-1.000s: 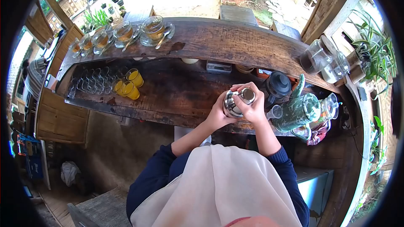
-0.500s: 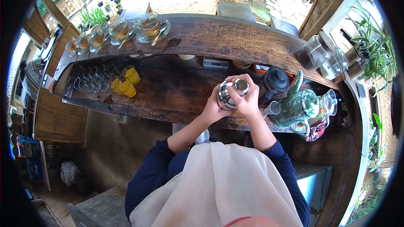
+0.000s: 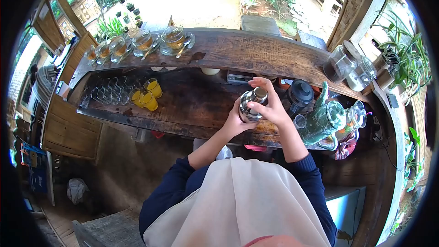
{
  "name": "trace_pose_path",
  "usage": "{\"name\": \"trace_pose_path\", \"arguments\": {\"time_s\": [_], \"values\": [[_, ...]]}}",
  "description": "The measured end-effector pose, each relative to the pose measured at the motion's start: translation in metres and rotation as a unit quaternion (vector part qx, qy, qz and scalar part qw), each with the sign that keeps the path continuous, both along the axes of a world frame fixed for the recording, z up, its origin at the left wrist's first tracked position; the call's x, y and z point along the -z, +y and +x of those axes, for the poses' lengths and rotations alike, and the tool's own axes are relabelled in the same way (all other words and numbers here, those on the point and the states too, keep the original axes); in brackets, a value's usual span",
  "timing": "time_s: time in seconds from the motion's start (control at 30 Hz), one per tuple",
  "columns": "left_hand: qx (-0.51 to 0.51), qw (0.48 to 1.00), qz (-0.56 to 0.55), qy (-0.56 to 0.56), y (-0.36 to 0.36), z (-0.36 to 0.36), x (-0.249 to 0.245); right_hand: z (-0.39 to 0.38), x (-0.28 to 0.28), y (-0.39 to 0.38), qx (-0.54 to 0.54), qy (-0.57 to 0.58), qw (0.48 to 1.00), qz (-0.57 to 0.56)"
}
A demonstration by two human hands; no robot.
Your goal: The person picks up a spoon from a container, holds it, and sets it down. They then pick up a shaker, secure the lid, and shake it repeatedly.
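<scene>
Shaker (image 3: 251,106): one, steel, held tilted above the table (image 3: 192,105), near its front edge. I log two hands on it. Left hand (image 3: 234,122): fingers clamped round the body. Right hand (image 3: 275,108): fingers closed over the cap end, one finger lifted. Yellow glasses (image 3: 147,95): three, grouped well left of the shaker. Empty glasses (image 3: 109,92) beside them: count unreadable. Black-lidded jar (image 3: 299,93): one, just right of the hands. Green teapot (image 3: 325,120): one. Glass jars (image 3: 350,66) on the upper ledge: two.
</scene>
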State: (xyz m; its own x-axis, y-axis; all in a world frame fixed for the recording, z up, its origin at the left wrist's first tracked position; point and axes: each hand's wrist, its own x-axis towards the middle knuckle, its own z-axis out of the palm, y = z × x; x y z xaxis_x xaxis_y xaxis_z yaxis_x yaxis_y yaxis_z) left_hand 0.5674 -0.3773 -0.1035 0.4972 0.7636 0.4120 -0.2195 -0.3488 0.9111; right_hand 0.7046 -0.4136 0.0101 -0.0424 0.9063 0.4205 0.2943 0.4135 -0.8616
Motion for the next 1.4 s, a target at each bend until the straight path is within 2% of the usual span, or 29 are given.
{"name": "trace_pose_path", "arguments": {"time_s": [0.07, 0.1, 0.17, 0.27, 0.37, 0.4, 0.43, 0.5, 0.53, 0.6, 0.67, 0.77, 0.83, 0.93, 1.03, 1.07, 1.13, 1.17, 1.23, 1.3, 1.33, 1.37, 1.4], "values": [[0.0, 1.0, -0.017, 0.009, -0.001, 0.0, 0.0, 0.006, -0.015, -0.005, 0.022, -0.071, 0.997, -0.002], [0.0, 1.0, -0.016, 0.008, 0.0, 0.0, -0.001, 0.006, -0.028, -0.004, 0.059, -0.175, 0.978, 0.096], [0.008, 0.999, -0.03, 0.018, -0.001, 0.0, -0.002, 0.009, -0.053, -0.006, 0.058, -0.315, 0.939, 0.127], [0.006, 0.999, -0.028, 0.043, -0.001, -0.003, -0.003, 0.009, -0.062, -0.002, 0.03, -0.382, 0.921, 0.065], [0.025, 0.998, -0.045, 0.046, 0.001, -0.005, -0.007, 0.015, -0.056, 0.006, 0.0, -0.433, 0.899, 0.061], [0.042, 0.997, -0.055, 0.033, 0.003, -0.005, -0.011, 0.015, -0.053, 0.008, 0.023, -0.445, 0.888, 0.116], [0.044, 0.997, -0.052, 0.032, 0.005, -0.004, -0.015, 0.016, -0.053, 0.008, 0.026, -0.446, 0.887, 0.117], [0.047, 0.997, -0.034, 0.059, 0.005, -0.005, -0.021, 0.017, -0.049, 0.006, 0.091, -0.526, 0.84, 0.09], [0.049, 0.996, -0.035, 0.06, 0.004, -0.004, -0.021, 0.018, -0.044, 0.007, 0.119, -0.52, 0.838, 0.116], [0.0, 0.998, 0.009, 0.056, 0.001, 0.002, -0.02, 0.018, -0.04, 0.003, 0.152, -0.52, 0.834, 0.105], [-0.009, 0.999, 0.008, 0.046, -0.005, 0.006, -0.02, 0.02, -0.038, 0.0, 0.18, -0.523, 0.828, 0.095], [-0.034, 0.998, 0.024, 0.053, -0.013, 0.008, -0.025, 0.02, -0.031, -0.001, 0.264, -0.503, 0.818, 0.091], [-0.048, 0.996, 0.042, 0.069, -0.016, 0.011, -0.025, 0.024, -0.027, -0.004, 0.274, -0.487, 0.824, 0.091], [-0.098, 0.985, 0.096, 0.101, -0.018, 0.016, -0.018, 0.031, -0.022, -0.008, 0.269, -0.411, 0.867, 0.08], [-0.145, 0.975, 0.127, 0.111, -0.025, 0.017, -0.017, 0.03, -0.021, -0.016, 0.244, -0.272, 0.928, -0.064], [-0.126, 0.976, 0.11, 0.143, -0.026, 0.013, -0.017, 0.029, -0.015, -0.017, 0.243, -0.273, 0.929, -0.062], [-0.118, 0.972, 0.136, 0.15, -0.027, 0.007, -0.017, 0.028, 0.006, -0.013, 0.215, -0.119, 0.969, 0.023], [-0.108, 0.968, 0.161, 0.159, -0.027, 0.005, -0.016, 0.028, 0.015, -0.013, 0.208, -0.053, 0.977, -0.02], [-0.093, 0.976, 0.157, 0.122, -0.018, 0.0, -0.019, 0.022, 0.017, -0.013, 0.144, 0.091, 0.985, -0.034], [0.004, 0.984, 0.107, 0.142, -0.01, -0.006, -0.022, 0.019, 0.021, -0.013, 0.092, 0.136, 0.985, -0.046], [-0.016, 0.98, 0.141, 0.138, -0.008, -0.005, -0.017, 0.018, 0.022, -0.013, 0.046, 0.178, 0.981, -0.056], [-0.019, 0.98, 0.139, 0.139, -0.007, -0.004, -0.013, 0.017, 0.022, -0.013, 0.044, 0.179, 0.981, -0.058], [0.017, 0.989, 0.094, 0.117, -0.006, -0.002, -0.011, 0.017, 0.02, -0.015, 0.049, 0.152, 0.985, -0.064]]}}
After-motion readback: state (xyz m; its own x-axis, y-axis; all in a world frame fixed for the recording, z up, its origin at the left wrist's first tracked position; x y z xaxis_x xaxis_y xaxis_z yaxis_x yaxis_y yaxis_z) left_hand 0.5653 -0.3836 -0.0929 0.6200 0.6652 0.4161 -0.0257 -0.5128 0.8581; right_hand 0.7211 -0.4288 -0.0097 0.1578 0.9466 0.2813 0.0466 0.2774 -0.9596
